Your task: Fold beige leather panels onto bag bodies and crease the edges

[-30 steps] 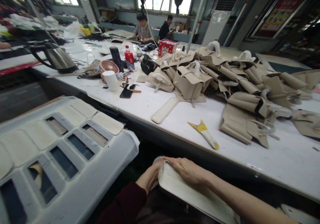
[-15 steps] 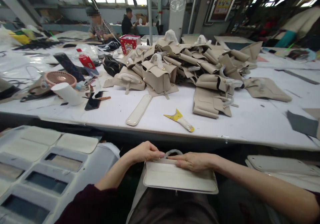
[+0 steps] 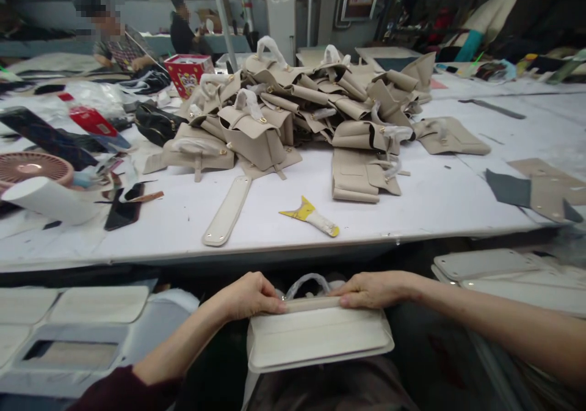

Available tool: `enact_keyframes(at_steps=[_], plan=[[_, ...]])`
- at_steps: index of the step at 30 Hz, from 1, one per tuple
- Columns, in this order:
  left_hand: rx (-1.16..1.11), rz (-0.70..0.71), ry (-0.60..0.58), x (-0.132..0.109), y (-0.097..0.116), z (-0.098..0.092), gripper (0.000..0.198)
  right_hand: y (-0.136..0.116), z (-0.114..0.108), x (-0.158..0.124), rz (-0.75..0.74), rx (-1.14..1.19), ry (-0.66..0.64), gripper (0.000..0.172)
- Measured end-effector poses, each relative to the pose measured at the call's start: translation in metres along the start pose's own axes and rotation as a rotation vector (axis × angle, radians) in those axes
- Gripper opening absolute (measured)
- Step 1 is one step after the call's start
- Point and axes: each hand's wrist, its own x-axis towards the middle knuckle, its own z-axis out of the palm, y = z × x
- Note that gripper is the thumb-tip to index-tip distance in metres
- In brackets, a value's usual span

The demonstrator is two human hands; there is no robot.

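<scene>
A cream handbag piece (image 3: 320,334) with a flat panel facing up lies over my lap, below the table's front edge. Its plastic-wrapped handle (image 3: 307,280) arches up between my hands. My left hand (image 3: 254,295) pinches the bag's upper edge just left of the handle, thumb on top. On the other side, my right hand (image 3: 373,290) grips the same edge, its fingers partly hidden behind it. On the table ahead are a yellow-and-white forked tool (image 3: 312,217) and a long cream strip (image 3: 227,210) with metal studs at its end.
Beige bag pieces (image 3: 297,96) are heaped on the white table (image 3: 430,215). At left are a pink fan (image 3: 34,167), a white roll (image 3: 43,198) and a phone (image 3: 123,208). Cream panels (image 3: 98,304) lie on a grey crate; more panels (image 3: 489,264) are at right. People sit beyond.
My hands have moved apart along the bag's edge, my right hand shifting right, off the handle's base. The handle shows more fully. The camera view has turned right.
</scene>
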Motion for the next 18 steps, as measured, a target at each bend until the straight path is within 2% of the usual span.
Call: enact_keyframes(at_steps=[4,7,9,12,14,16,18], plan=[[0.119,0.018,0.055,0.008,0.016,0.005,0.041,-0.016,0.014,0.027,-0.026,-0.101,0.048,0.048],[0.218,0.043,0.103,0.009,0.031,0.011,0.044,-0.029,0.023,0.045,-0.048,-0.038,0.166,0.041],[0.255,0.085,0.196,0.006,0.038,0.018,0.047,-0.029,0.025,0.046,-0.057,0.053,0.275,0.033],[0.286,0.227,0.416,-0.007,0.043,0.038,0.036,-0.006,0.029,0.028,-0.078,0.269,0.539,0.031],[0.283,0.333,0.515,-0.018,0.046,0.057,0.021,0.024,0.044,0.009,-0.051,0.478,0.768,0.041],[0.265,0.41,0.547,-0.026,0.053,0.079,0.012,0.053,0.075,-0.003,0.023,0.718,0.973,0.054],[0.254,0.476,0.535,-0.03,0.064,0.101,0.009,0.073,0.117,-0.001,0.1,0.979,1.097,0.057]])
